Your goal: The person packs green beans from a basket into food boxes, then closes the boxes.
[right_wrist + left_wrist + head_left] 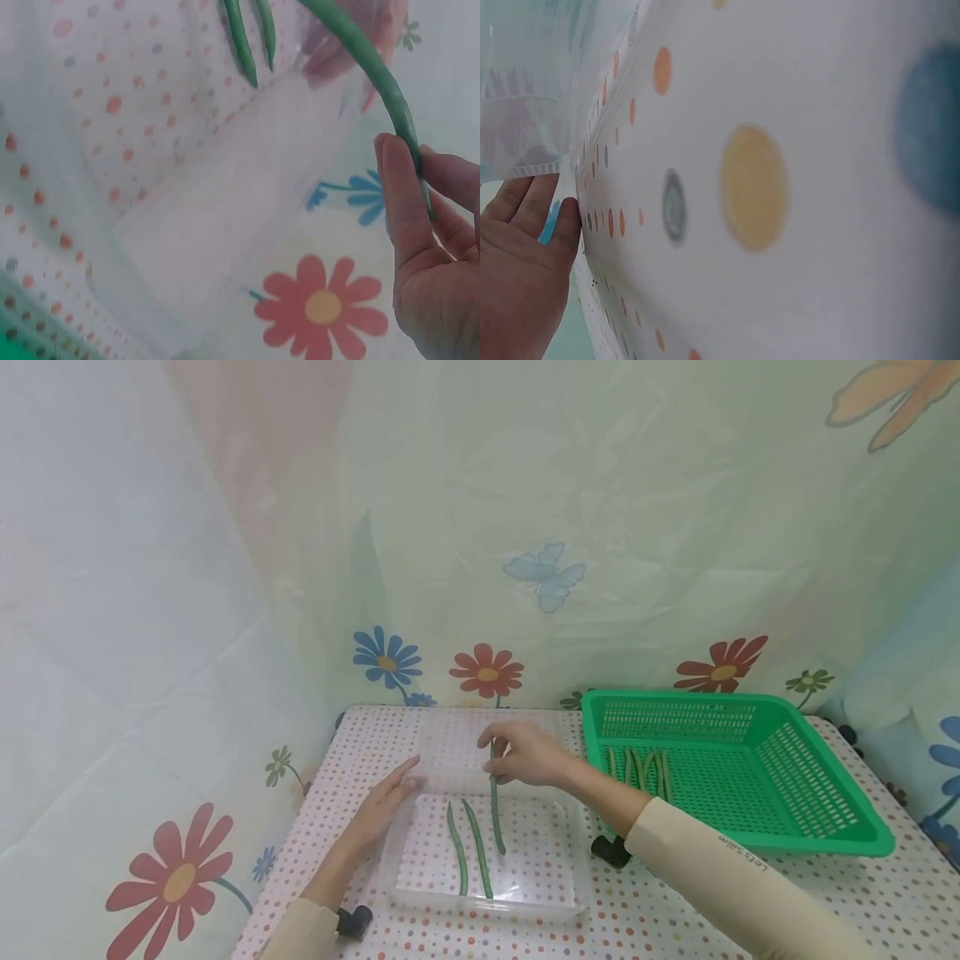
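My right hand (531, 755) pinches a green bean (497, 817) by its upper end. The bean hangs over a clear plastic box (487, 906). Inside the box, two more green beans (477, 847) lie side by side, left of the held one. In the right wrist view, thumb and fingers close on the slim end of the bean (375, 67). My left hand (378, 814) is at the box's back left corner, fingers extended. The left wrist view shows this hand (525, 277) with straight fingers beside the clear plastic wall (525, 135).
A green plastic basket (757, 842) stands on the right, with several green beans (645, 770) at its left side. The box's clear lid (450, 739) lies folded back behind it. A dotted cloth covers the table (360, 739); a flowered curtain (450, 568) hangs behind.
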A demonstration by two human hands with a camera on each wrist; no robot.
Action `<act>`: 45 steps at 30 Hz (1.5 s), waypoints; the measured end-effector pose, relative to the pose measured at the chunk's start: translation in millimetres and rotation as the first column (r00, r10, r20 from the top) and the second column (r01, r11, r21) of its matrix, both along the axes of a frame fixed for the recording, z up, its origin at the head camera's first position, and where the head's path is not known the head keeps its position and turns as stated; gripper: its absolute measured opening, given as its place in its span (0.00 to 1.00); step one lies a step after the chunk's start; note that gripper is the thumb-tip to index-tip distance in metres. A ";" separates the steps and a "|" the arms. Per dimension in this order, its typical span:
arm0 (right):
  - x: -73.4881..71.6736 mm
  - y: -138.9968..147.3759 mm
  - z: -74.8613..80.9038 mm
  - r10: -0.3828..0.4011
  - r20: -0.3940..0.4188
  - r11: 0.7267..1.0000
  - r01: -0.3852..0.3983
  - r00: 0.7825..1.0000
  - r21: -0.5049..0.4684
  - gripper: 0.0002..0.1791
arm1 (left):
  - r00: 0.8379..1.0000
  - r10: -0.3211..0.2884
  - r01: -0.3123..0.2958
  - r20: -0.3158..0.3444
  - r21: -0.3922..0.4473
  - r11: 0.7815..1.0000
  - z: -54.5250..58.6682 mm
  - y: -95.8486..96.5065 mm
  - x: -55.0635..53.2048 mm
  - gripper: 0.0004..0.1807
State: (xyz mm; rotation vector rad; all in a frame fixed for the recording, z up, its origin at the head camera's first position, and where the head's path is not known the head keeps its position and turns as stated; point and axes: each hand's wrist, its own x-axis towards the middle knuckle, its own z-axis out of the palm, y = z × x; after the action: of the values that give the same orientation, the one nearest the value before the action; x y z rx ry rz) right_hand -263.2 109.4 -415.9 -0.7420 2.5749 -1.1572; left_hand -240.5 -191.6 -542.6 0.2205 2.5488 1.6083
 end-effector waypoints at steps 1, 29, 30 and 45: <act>1.0 -3.0 -2.4 0.003 0.018 1.000 -0.003 1.000 -0.005 0.16 | 1.000 -0.003 0.003 -0.004 0.004 1.000 0.3 0.1 -0.1 0.26; 17.8 -18.4 -42.4 0.088 0.089 0.976 -0.103 0.992 0.193 0.05 | 0.989 -0.046 0.051 -0.142 0.029 0.998 0.9 -2.0 -1.4 0.26; 18.2 -18.5 -42.3 0.087 0.093 0.975 -0.104 0.992 0.196 0.04 | 0.988 -0.048 0.053 -0.148 0.032 0.998 1.2 -2.0 -1.3 0.25; 10.1 3.6 -14.3 0.070 0.019 0.987 -0.072 0.997 0.142 0.08 | 0.992 -0.022 0.026 -0.127 0.037 0.999 3.1 -0.1 0.5 0.24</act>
State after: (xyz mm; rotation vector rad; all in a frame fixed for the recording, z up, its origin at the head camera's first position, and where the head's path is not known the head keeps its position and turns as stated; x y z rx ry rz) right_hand -253.0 113.0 -430.2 -0.7821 2.5652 -0.9421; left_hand -240.0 -191.8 -539.6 0.3674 2.5977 1.6876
